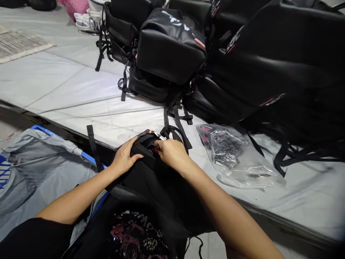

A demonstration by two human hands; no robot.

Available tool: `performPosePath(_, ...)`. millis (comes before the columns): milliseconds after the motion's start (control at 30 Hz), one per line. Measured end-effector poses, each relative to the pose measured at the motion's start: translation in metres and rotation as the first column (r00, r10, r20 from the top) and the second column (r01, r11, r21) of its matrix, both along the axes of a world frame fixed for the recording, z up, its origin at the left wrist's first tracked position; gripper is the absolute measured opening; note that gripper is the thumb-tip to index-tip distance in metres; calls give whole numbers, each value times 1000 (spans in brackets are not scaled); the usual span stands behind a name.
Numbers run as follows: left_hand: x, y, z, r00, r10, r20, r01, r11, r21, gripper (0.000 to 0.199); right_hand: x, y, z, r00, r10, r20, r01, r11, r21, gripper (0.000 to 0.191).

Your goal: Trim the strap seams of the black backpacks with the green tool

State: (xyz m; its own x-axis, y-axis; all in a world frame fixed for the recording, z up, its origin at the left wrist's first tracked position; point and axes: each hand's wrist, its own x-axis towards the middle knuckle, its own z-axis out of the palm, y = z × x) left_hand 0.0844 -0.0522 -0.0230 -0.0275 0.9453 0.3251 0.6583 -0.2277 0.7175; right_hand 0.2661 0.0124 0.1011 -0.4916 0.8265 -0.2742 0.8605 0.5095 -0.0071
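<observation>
Your left hand (124, 157) grips the left edge of the black bag (151, 172) that lies at the near edge of the worktop (81, 93), partly over your lap. Your right hand (172, 153) pinches something small and red at the bag's top opening, just beside the left. Further right lies a clear plastic packet (237, 156).

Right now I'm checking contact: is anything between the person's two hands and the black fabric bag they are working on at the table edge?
Nothing visible. The left hand grips the black fabric bag at its top; the right hand pinches a small red-marked part there. The clear plastic packet lies apart, to the right.
</observation>
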Motion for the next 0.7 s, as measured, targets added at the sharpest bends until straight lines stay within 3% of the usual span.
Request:
performPosePath(200,-2,2,-9,997,-22,71,21,999,25,68,-27,22,-26,990,86,111,-62,978,-200,32)
performPosePath(367,-5,4,-14,991,-44,123,46,999,-13,65,-29,17,-31,988,93,121,-70,980,-184,32)
performPosePath(467,-5,4,-15,993,11,118,-2,997,-75,72,-22,8,-27,992,81,91,-70,990,-124,32)
performPosePath(567,-4,5,-12,991,40,129,-20,989,-149,62,-23,9,-28,998,52,27,-50,997,-59,29)
performPosePath(700,-4,6,-8,988,25,149,6,980,-200,50,-38,25,-41,997,48,-56,-57,982,-178,24)
